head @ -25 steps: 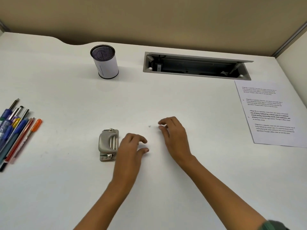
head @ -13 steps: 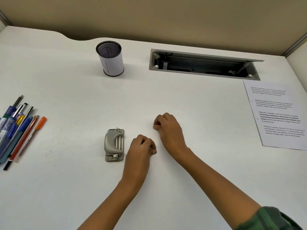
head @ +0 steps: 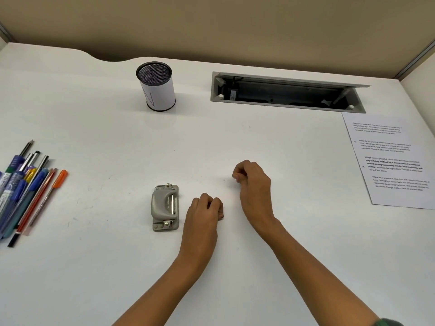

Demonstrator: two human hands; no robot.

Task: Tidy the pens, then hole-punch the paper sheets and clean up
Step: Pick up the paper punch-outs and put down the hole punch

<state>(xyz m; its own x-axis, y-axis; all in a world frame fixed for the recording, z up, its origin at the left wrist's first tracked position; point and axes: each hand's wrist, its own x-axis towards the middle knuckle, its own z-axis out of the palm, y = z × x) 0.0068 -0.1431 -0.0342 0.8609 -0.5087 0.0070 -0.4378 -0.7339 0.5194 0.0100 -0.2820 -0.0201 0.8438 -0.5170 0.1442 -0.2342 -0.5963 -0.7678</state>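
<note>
A grey hole punch [head: 165,207] lies on the white desk [head: 94,267], just left of my left hand [head: 204,216]. That hand rests on the desk with its fingers curled in, and nothing shows in it. My right hand [head: 253,182] is a little farther back and to the right, its fingers also curled and its fingertips pinched together; whatever may be inside is hidden. Several pens and pencils [head: 28,189] lie in a loose bundle at the left edge. A mesh pen holder [head: 156,87] wrapped in white paper stands at the back. Printed paper sheets [head: 390,161] lie at the far right.
An open grey cable tray [head: 287,92] is sunk into the desk at the back right. A beige partition wall [head: 235,24] runs behind the desk. A tiny speck [head: 223,180] lies just left of my right hand.
Both hands have gone from spread fingers to curled, closed fingers. The small white dot that lay beside my right fingertips is no longer visible.
</note>
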